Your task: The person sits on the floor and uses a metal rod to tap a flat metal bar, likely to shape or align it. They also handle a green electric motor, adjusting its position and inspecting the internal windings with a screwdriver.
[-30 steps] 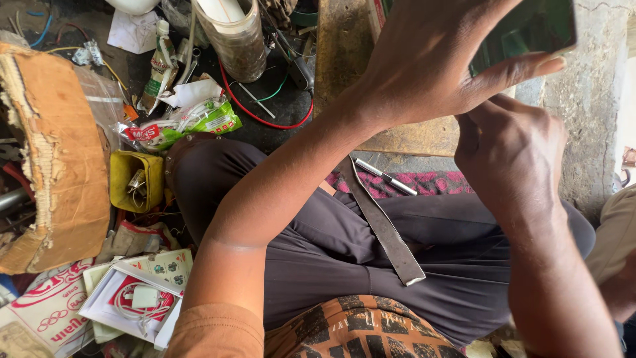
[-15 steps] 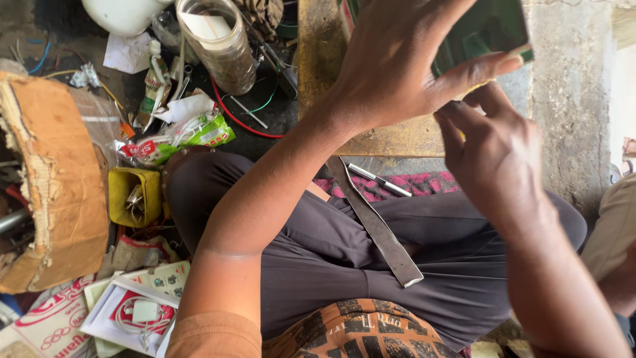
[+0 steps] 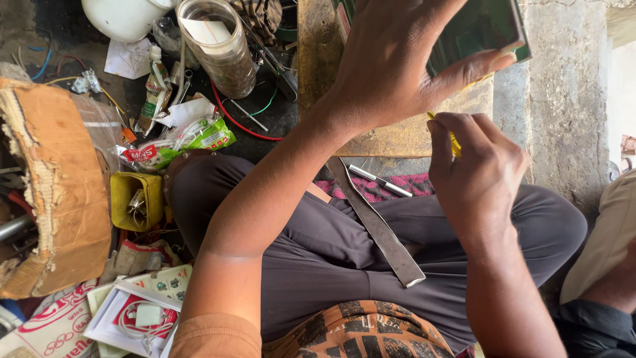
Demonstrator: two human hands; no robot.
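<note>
Block (image 3: 391, 136): worn wooden slab with a scuffed, yellowed top, its near edge just above the lap; the landmark for all below.
Wall (image 3: 563, 99): rough grey concrete, hard against the block's right edge, so no room that side.
Cardboard (image 3: 56, 192): torn, frayed brown box far left of the block, closing that edge.
Lap: dark trousers below the block; the only open room lies here, between the two forearms.
Left hand (image 3: 397, 59): over the block's top, fingers spread flat and the thumb clamped across a green panel.
Panel (image 3: 480, 30): flat, glossy dark green with a pale rim, held above the block's upper right corner and tilted.
Right hand (image 3: 480, 172): at the block's lower right corner, fingers curled together and pinched on a yellow tool.
Blade (image 3: 377, 225): long flat grey metal strip, running from the block's near edge down across the thigh.
Jar (image 3: 218, 46): clear round plastic, left of the block among the clutter.
Cup (image 3: 136, 199): yellow, square-mouthed, far left below the jar.
Pen (image 3: 381, 180): thin, pale, on red cloth just under the block's near edge.
Tool (image 3: 454, 140): slim yellow shaft, mostly hidden in the right fist, just below the panel.
</note>
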